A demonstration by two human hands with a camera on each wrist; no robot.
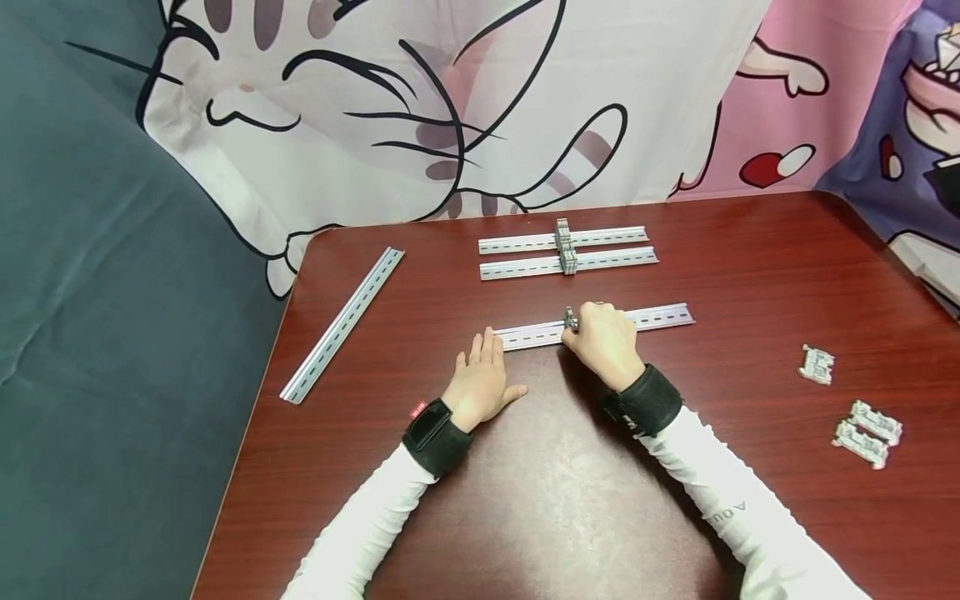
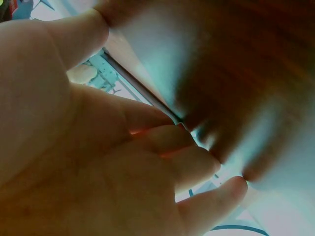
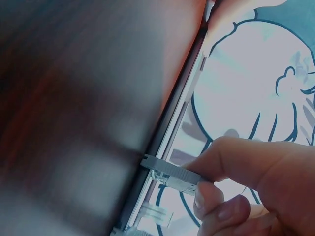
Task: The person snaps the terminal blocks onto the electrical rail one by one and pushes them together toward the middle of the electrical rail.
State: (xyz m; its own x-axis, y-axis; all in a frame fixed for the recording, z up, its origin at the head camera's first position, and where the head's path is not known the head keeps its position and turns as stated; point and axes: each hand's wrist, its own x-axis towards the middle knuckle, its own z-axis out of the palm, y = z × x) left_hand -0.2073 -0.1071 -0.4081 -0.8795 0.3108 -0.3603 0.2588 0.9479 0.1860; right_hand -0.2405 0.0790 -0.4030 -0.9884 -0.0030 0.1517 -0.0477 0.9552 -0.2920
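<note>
A slotted metal DIN rail [image 1: 663,317] lies across the middle of the table. My left hand [image 1: 477,388] rests flat at its left end, fingers straight and fingertips touching the rail. My right hand [image 1: 606,343] pinches a thin grey terminal block [image 3: 172,174] between thumb and fingers, at the middle of the rail. In the right wrist view the block's lower end meets the rail's edge; whether it is clipped on I cannot tell. From the head view my right hand hides much of the block. The left wrist view is dark, showing mostly the palm and fingers.
Behind are two parallel rails [image 1: 615,257] with a row of terminal blocks [image 1: 566,247] across them. Another rail [image 1: 343,325] lies slanted at the left. At the right lie a single terminal block [image 1: 816,365] and a pair of blocks [image 1: 861,444]. A cat-print curtain hangs behind the table.
</note>
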